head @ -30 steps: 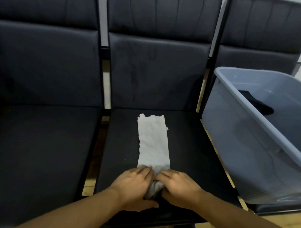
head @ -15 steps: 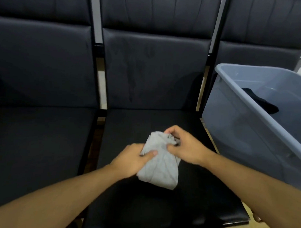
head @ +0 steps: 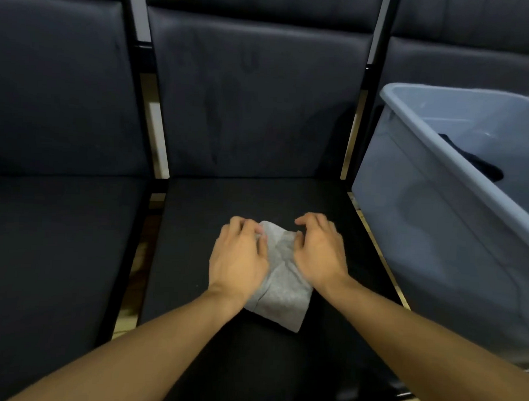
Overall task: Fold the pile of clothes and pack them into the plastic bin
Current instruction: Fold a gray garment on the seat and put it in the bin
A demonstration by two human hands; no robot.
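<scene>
A small grey cloth (head: 279, 288), folded into a short thick packet, lies on the middle black seat (head: 257, 200). My left hand (head: 239, 256) covers its left side, with the fingers curled round the far left corner and the thumb on the fabric. My right hand (head: 318, 250) rests on its right side with arched, loose fingers whose tips reach past the cloth's edge. The grey plastic bin (head: 439, 140) stands on the seat to the right, and a dark garment (head: 474, 165) lies inside it.
Three black padded chairs stand in a row, with the left seat (head: 61, 238) beside my left arm. Black metal frame posts (head: 132, 75) separate the chairs. The bin's near wall stands close to the middle seat's right edge.
A second ago the cloth lay as a long strip and my hands held its near end. They folded it over itself, and now it lies flat under both hands as a short packet.
</scene>
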